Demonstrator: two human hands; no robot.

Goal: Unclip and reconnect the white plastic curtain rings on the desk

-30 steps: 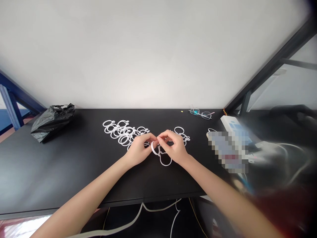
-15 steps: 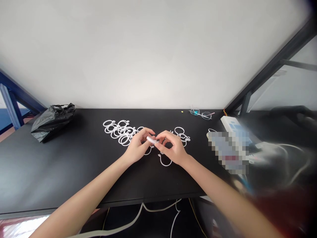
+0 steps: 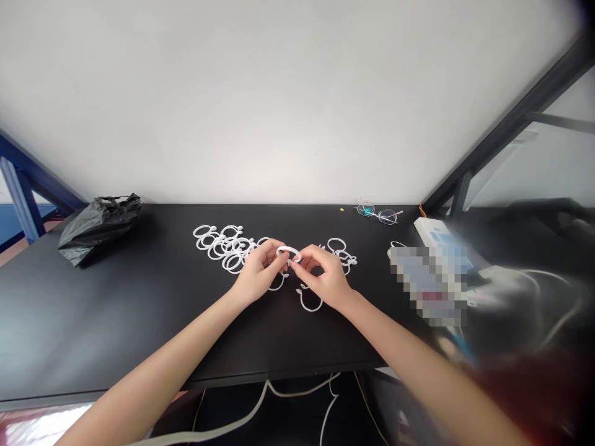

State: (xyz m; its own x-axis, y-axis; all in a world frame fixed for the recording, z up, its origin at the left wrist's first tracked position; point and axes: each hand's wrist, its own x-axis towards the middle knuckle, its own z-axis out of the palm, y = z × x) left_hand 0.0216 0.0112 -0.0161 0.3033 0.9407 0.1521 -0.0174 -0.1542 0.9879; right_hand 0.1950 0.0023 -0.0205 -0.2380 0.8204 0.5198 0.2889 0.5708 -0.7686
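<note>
Between my two hands, just above the desk, is a white plastic curtain ring [image 3: 289, 249], tilted so that its upper arc shows. My left hand [image 3: 260, 269] pinches its left side between thumb and fingers. On the other side my right hand [image 3: 324, 274] grips it with thumb and index finger; the ring's lower part is hidden by fingertips. A heap of similar rings [image 3: 223, 248] lies by my left hand, one of them partly under it. Beyond my right hand is a smaller group of rings [image 3: 341, 254], and an open ring [image 3: 311, 309] lies just below that hand.
A crumpled black plastic bag [image 3: 100, 229] sits at the left of the black desk [image 3: 153, 297]. Eyeglasses [image 3: 376, 214] rest near the wall. To the right are a white power strip [image 3: 437, 238] and a blurred-out flat object [image 3: 425, 285]. Cables hang below the front edge.
The ring in my hands has turned from nearly edge-on to showing its curved arc. Both hands stay in almost the same place.
</note>
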